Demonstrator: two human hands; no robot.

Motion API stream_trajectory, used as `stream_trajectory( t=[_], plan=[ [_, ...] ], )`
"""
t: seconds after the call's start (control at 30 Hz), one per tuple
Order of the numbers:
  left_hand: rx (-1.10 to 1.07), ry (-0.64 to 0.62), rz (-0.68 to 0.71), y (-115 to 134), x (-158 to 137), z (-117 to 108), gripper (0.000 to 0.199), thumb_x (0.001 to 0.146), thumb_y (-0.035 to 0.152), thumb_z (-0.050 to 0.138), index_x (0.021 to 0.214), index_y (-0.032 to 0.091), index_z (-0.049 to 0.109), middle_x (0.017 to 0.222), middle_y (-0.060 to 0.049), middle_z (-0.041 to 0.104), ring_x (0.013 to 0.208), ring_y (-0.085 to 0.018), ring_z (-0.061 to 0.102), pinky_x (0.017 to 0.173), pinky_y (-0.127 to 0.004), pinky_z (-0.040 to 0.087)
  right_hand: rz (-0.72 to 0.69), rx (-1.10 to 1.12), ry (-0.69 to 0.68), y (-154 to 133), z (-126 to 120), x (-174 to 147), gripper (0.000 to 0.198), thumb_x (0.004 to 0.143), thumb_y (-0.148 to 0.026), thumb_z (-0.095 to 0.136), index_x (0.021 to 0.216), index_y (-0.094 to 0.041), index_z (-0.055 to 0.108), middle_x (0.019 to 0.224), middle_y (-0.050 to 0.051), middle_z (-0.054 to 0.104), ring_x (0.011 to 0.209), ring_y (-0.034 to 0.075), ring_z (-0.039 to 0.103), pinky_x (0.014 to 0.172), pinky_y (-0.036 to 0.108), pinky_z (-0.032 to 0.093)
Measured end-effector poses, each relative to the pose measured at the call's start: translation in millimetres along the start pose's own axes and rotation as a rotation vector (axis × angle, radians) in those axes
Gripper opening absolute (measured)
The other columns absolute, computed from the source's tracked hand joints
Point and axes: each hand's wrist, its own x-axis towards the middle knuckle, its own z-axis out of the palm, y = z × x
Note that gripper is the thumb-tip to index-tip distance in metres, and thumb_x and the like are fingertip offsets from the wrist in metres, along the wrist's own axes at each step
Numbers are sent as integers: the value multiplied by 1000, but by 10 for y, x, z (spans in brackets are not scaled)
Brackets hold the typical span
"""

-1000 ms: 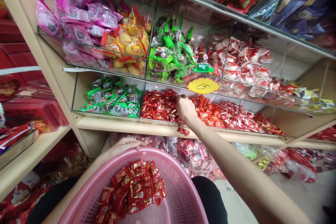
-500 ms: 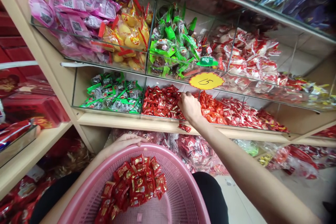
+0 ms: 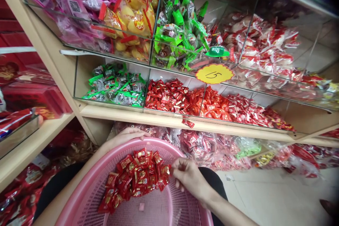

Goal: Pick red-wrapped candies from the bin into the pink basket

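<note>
A pink plastic basket (image 3: 87, 183) rests at my lap, with a pile of red-and-gold wrapped candies (image 3: 137, 176) inside. My left hand (image 3: 129, 135) holds the basket's far rim, fingers laid along it and the forearm following its left side. Over the basket's right part is my right hand (image 3: 188, 176), its fingers curled into a pinch beside the candies. Whether a candy is between those fingertips I cannot make out. One loose red candy (image 3: 188, 123) lies on the wooden shelf ledge, below the bin of red candies (image 3: 166, 97).
Glass-fronted bins hold green-wrapped sweets (image 3: 116, 86), orange-red candies (image 3: 214, 104) and purple packets (image 3: 74, 3). A yellow price tag (image 3: 215, 74) hangs on the glass. Bagged candies (image 3: 198, 146) lie beneath the wooden ledge (image 3: 106, 113). Red boxes (image 3: 34, 95) stand at the left.
My right hand has come down from the red candy bin to the basket, near the pile. My left hand stays on the rim. The view has shifted slightly.
</note>
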Motion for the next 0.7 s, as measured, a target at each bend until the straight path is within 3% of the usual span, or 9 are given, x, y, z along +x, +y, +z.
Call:
stream_trajectory(
  t=[0.17, 0.7],
  plan=[
    [-27, -9, 5, 2, -5, -6, 29, 78, 43, 57, 67, 17, 64, 115, -6, 62, 109, -23, 54, 97, -33, 37, 135, 73, -18, 196, 92, 63, 9, 66, -24, 53, 63, -17, 48, 38, -7, 49, 32, 5, 39, 33, 15, 28],
    [-49, 34, -12, 40, -35, 17, 31, 74, 46, 59, 70, 15, 65, 116, -8, 61, 111, -25, 53, 96, -33, 38, 213, 230, -34, 339, 219, 215, 14, 63, -25, 60, 65, -16, 49, 50, -3, 58, 37, 5, 47, 34, 15, 31]
  ],
)
